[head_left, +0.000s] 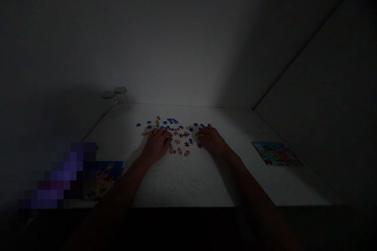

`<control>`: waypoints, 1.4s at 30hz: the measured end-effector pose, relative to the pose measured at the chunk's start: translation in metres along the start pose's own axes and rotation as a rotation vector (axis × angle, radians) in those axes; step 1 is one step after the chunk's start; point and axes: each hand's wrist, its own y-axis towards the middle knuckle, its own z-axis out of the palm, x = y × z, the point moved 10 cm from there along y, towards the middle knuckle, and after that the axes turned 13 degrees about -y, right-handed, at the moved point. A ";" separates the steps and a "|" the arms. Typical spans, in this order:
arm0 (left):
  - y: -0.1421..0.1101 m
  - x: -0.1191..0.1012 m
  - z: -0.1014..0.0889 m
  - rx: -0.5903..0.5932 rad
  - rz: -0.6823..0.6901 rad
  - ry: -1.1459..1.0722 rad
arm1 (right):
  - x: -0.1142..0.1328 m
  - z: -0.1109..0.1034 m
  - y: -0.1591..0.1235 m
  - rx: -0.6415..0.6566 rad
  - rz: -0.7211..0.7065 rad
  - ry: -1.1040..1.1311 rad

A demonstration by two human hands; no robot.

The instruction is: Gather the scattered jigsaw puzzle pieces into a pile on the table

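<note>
Many small jigsaw puzzle pieces (177,141) in blue, pink and yellow lie loose across the middle of a white speckled table (182,184). My left hand (157,143) rests at the left side of the spread, its fingers curled down with the tips among the pieces. Over on the right side, my right hand (213,141) has its thumb and fingers drawn together close above the pieces. The dim light hides whatever either hand has between its fingertips. Blue pieces (171,120) lie beyond both hands, and pink and yellow ones sit between them.
A colourful cartoon picture sheet (277,153) lies at the right. Another picture (101,182) with a yellow cartoon figure is at the front left, beside a pixelated patch. A lidded clear jar (121,95) stands at the back left corner. Walls border the table behind and right.
</note>
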 end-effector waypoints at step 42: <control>-0.006 0.019 0.011 0.104 -0.071 0.136 | 0.018 0.024 -0.003 0.030 -0.032 -0.194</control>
